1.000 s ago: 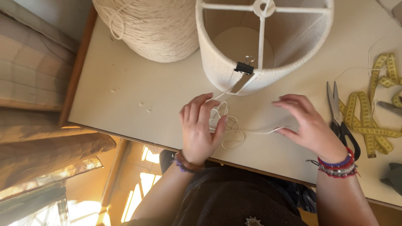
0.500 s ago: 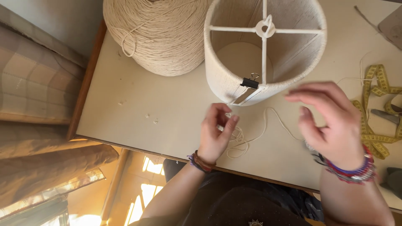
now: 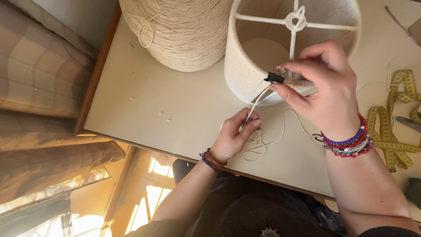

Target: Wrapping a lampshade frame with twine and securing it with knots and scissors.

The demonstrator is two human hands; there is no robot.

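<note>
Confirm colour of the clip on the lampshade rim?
Black binder clip, clearest in the head view.

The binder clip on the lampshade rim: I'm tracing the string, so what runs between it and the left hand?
In the head view, a taut stretch of pale string runs from the black binder clip down to the left hand, over bare table.

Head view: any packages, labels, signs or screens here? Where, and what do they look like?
No packages, labels, signs or screens.
Only printed thing: yellow measuring tape, looped on the table at the right edge, dark markings.
Binder clip: small, black, plain, on the near rim of the cream lampshade, at the right hand.
Left hand: pinching cream cord near the front edge.
</note>
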